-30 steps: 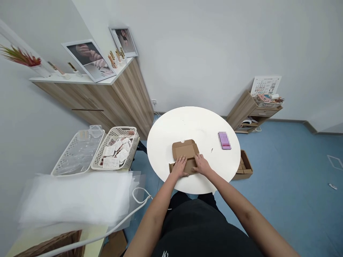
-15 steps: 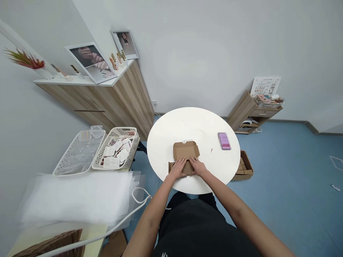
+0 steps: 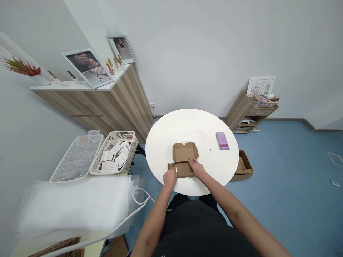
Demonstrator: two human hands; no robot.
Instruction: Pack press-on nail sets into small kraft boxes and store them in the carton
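On the near half of the table (image 3: 166, 135), the cardboard box (image 3: 184, 155) is lying open; its folding is seeming partly done, the lid not yet closed. The left hand (image 3: 169, 178) is clasping its left side; the right hand (image 3: 197, 168) is touching its right side, but I cannot tell whether gripping.

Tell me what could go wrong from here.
The cardboard box lies toward the near side of the table, so a tug might drag it over the edge. The left hand grips its left end, where the cardboard could crease. The white cable runs near the left arm and might snag it.
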